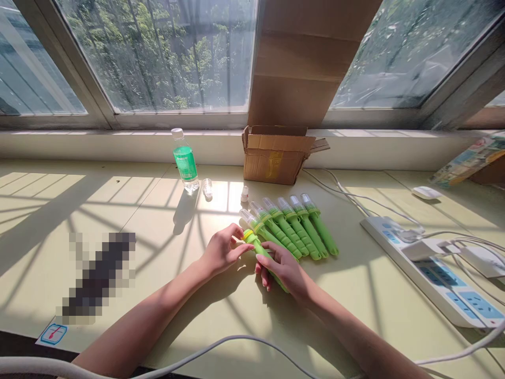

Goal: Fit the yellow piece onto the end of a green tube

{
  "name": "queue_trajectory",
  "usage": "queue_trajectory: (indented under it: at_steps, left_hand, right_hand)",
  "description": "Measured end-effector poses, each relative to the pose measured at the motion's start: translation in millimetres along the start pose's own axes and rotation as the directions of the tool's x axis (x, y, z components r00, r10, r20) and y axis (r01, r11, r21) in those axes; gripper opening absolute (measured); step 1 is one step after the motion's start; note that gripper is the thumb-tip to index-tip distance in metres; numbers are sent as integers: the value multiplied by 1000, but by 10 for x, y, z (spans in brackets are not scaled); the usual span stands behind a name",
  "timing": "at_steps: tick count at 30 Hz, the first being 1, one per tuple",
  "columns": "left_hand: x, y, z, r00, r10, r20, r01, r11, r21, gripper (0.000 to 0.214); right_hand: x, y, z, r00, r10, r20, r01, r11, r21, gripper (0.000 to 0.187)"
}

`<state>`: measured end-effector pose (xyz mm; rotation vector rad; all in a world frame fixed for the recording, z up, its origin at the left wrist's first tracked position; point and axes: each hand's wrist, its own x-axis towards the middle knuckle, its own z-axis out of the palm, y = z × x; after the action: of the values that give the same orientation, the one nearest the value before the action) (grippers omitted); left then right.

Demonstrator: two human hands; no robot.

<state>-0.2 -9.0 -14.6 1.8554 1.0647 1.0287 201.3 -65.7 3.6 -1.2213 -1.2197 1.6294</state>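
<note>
That green tool (255, 243) looks light and stiff, right hand (286, 271) closed round its handle, left hand (223, 252) pinching the 11 o'clock collar.

Bottle (185, 163) left of box (274, 157) (tools (296, 227) lie before).

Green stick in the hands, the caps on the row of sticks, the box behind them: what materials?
Green stick, gripped by the right hand: probably moulded plastic, going by its opaque, even lime colour and smooth, slightly shiny surface.
Caps: likely clear plastic, see-through with bright glints in the sun.
Box: cardboard, matte brown, with creased, folded flaps.
</note>
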Motion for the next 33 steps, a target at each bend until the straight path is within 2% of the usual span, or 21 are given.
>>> queue_trajectory:
  at_steps: [20,25,29,33]
  left_hand:
    - [-1,0,-1,1000,11,-10,-11,1000,15,24]
    - [-10,10,4,999,-40,27,41,997,-69,25]
    - [-7,7,7,998,-69,13,70,991,-112,27]
    - [11,14,15,999,-47,1,47,991,-123,26]
  right_hand:
    - [19,38,-14,1000,-7,6,7,1000,8,50]
    - [9,11,-6,1000,1,-2,-1,1000,10,53]
    - [2,-11,0,1000,-1,11,0,998,55,54]
    - [13,-21,2,1000,15,23,-18,991,133,52]
